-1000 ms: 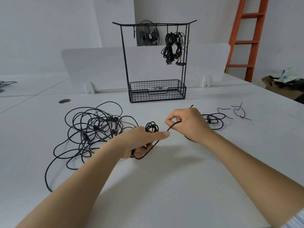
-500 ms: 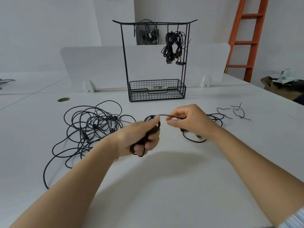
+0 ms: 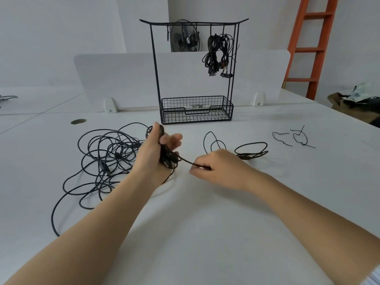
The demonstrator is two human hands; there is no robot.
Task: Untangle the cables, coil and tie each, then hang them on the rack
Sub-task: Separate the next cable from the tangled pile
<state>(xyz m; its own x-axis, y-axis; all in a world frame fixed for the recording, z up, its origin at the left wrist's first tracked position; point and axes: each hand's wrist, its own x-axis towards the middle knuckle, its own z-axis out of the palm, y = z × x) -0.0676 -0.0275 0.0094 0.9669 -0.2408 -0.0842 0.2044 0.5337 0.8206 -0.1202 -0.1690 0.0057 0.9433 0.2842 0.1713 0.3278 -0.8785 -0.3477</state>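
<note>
2 hands work 1 cable: the left hand grips its small coil, and the right hand pinches the strand running to loose loops on the tabletop at right. With the left fingers partly spread, the coil may spring apart; a hard pull may drag those loops into a knot, or catch the tangle at left.

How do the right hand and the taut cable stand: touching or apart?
Touching. Head view: right hand pinches the cable stretched from the coil the left hand grips.
</note>
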